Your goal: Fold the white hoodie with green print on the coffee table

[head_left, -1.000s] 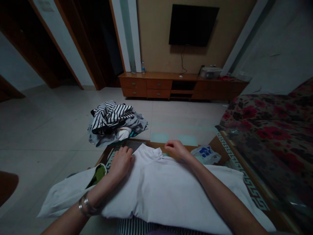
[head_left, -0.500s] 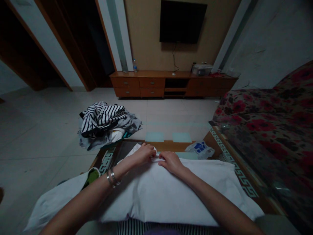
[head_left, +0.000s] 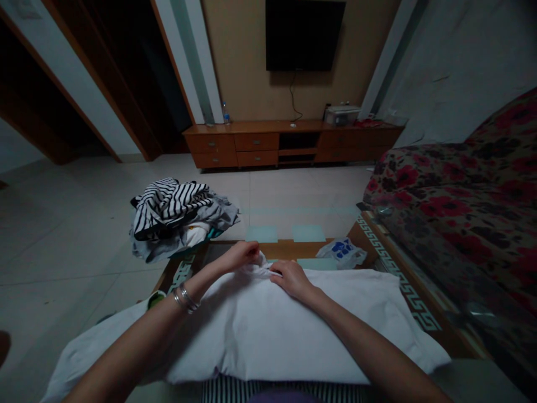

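Note:
A white garment (head_left: 289,330) lies spread across the low table in front of me, its exact kind unclear. My left hand (head_left: 241,256) is closed on its far edge, with the fabric there gathered and slightly raised. Close to its right, my right hand (head_left: 292,278) pinches the same edge between thumb and fingers. Bunched cloth stretches across the small gap between the hands. Beyond my left forearm, which wears silver bangles (head_left: 187,298), more white fabric hangs over the table's left side, with a bit of green (head_left: 156,299) showing.
The table (head_left: 394,274) has a glass top and a patterned border. A crumpled plastic bag (head_left: 343,253) sits at its far right. Piled clothes (head_left: 176,215), one striped, lie off its far left corner. A flowered sofa (head_left: 457,179) is on the right; a TV cabinet (head_left: 255,148) stands ahead.
My left hand has turned and moved slightly left and up, drawing the far edge of the white garment into a bunch. My right hand keeps nearly the same place.

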`<state>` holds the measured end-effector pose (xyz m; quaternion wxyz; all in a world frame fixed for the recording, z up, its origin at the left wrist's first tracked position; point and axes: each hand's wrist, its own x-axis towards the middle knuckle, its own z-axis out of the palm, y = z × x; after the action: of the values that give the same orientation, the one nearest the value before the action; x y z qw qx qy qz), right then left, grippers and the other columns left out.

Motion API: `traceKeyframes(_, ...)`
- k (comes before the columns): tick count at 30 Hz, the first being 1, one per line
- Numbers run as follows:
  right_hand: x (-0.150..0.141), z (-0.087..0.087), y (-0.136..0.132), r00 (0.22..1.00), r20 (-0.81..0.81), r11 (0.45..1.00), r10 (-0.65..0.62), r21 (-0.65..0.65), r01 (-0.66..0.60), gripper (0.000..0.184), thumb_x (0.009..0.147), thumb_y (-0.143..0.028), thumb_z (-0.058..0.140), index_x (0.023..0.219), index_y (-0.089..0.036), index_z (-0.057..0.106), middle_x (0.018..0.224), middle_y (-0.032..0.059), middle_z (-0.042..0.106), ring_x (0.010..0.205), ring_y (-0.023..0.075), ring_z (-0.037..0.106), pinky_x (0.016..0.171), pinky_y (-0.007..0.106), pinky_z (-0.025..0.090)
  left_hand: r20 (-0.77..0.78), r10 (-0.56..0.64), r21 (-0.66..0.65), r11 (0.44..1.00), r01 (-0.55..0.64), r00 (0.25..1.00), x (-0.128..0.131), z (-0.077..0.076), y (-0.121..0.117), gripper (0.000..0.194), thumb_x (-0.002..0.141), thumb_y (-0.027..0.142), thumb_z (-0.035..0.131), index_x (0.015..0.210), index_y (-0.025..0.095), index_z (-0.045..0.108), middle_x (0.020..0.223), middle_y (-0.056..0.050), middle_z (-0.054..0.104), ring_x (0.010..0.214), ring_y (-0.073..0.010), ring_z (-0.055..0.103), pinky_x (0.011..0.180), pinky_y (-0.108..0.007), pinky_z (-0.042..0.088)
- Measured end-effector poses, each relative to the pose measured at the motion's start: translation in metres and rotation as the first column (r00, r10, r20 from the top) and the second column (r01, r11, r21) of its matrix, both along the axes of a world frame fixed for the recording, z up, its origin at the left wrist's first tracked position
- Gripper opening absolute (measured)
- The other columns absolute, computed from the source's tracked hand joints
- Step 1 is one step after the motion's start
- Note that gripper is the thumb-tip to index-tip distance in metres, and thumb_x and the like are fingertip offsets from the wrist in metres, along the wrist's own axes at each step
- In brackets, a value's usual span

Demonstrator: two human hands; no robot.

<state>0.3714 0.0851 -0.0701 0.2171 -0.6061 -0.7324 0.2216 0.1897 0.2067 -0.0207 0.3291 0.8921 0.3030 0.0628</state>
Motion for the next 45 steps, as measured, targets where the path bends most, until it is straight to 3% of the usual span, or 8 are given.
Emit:
traceKeyframes(5,0.001,-0.002,-0.002,1.0,-0.014,1.0,-0.02,0.015,0.02,0.015,0.086,-0.025,0.061,0.097,-0.022,0.07,0.098,0.0027,0.07,0.093,0.0184,0.06,0.079,0.027,0.033,-0.074,-0.087,-0.039,0.996,0.085,0.993,0.004,0.004,-0.001,0.013,0.076,0.027,0.061,0.079,0.014,0.061,0.072,0.001,0.058,0.066,-0.0121,0.049,0.059,-0.02,0.032)
traceKeyframes(9,0.002,-0.003,-0.003,1.0,-0.014,0.999,-0.016,0.028,0.017,0.014,0.086,-0.026,0.061,0.096,-0.023,0.07,0.097,0.0022,0.07,0.093,0.0181,0.06,0.08,0.028,0.033,-0.158,-0.139,0.043,0.988,0.147,0.978,0.009,0.003,-0.008,0.004,0.07,0.018,0.063,0.07,0.014,0.062,0.071,-0.001,0.059,0.066,-0.0128,0.05,0.059,-0.021,0.03)
traceKeyframes(15,0.004,-0.003,-0.004,0.999,0.047,0.999,-0.012,0.04,0.01,0.013,0.087,-0.028,0.061,0.095,-0.021,0.069,0.095,0.0029,0.069,0.091,0.0183,0.059,0.077,0.027,0.033,-0.062,0.031,0.114,0.993,-0.024,0.998,0.005,-0.004,0.002,0.008,0.076,0.02,0.052,0.071,0.015,0.054,0.069,0.0,0.053,0.063,-0.0127,0.044,0.059,-0.023,0.03)
traceKeyframes(24,0.005,-0.006,-0.007,0.999,0.039,0.997,-0.027,0.072,0.024,0.013,0.087,-0.031,0.063,0.092,-0.02,0.067,0.094,0.0027,0.069,0.09,0.0179,0.059,0.075,0.027,0.032,0.126,0.127,-0.163,0.981,-0.105,0.984,-0.002,-0.02,0.006,0.022,0.079,0.037,0.058,0.084,0.017,0.049,0.072,0.003,0.05,0.065,-0.012,0.044,0.059,-0.022,0.035)
traceKeyframes(31,0.004,-0.008,-0.008,0.999,0.005,0.996,-0.039,0.081,0.039,0.021,0.091,-0.038,0.056,0.088,-0.02,0.068,0.09,0.0023,0.068,0.086,0.0163,0.057,0.076,0.029,0.033,-0.105,-0.067,-0.01,0.998,0.066,0.992,0.0,-0.01,0.005,0.017,0.073,0.022,0.062,0.088,0.016,0.067,0.079,-0.003,0.062,0.073,-0.0161,0.054,0.066,-0.023,0.038)
traceKeyframes(35,0.004,-0.006,-0.01,0.995,0.064,0.986,-0.082,0.153,0.072,0.024,0.091,-0.039,0.057,0.082,-0.019,0.068,0.096,0.0049,0.062,0.094,0.018,0.051,0.081,0.03,0.036,-0.013,-0.214,0.108,0.971,0.214,0.977,0.011,0.001,0.003,0.016,0.079,0.028,0.061,0.084,0.015,0.068,0.095,-0.009,0.061,0.088,-0.0189,0.054,0.078,-0.026,0.041)
traceKeyframes(39,0.004,-0.007,-0.011,0.992,0.061,0.977,-0.108,0.192,0.095,0.018,0.089,-0.035,0.059,0.087,-0.02,0.068,0.113,0.0064,0.056,0.106,0.0196,0.045,0.09,0.033,0.036,-0.005,-0.286,0.004,0.958,0.286,0.958,0.019,-0.004,0.006,0.017,0.079,0.031,0.06,0.086,0.016,0.065,0.095,-0.007,0.061,0.087,-0.0175,0.053,0.078,-0.025,0.042)
traceKeyframes(45,0.004,-0.012,-0.007,0.995,0.027,0.984,-0.093,0.152,0.088,0.017,0.088,-0.033,0.062,0.084,-0.017,0.066,0.094,0.0049,0.059,0.092,0.0168,0.05,0.082,0.028,0.038,-0.095,-0.238,-0.108,0.968,0.227,0.967,0.013,-0.018,0.02,0.019,0.068,0.027,0.064,0.083,0.015,0.064,0.08,-0.001,0.058,0.072,-0.013,0.049,0.066,-0.022,0.038)
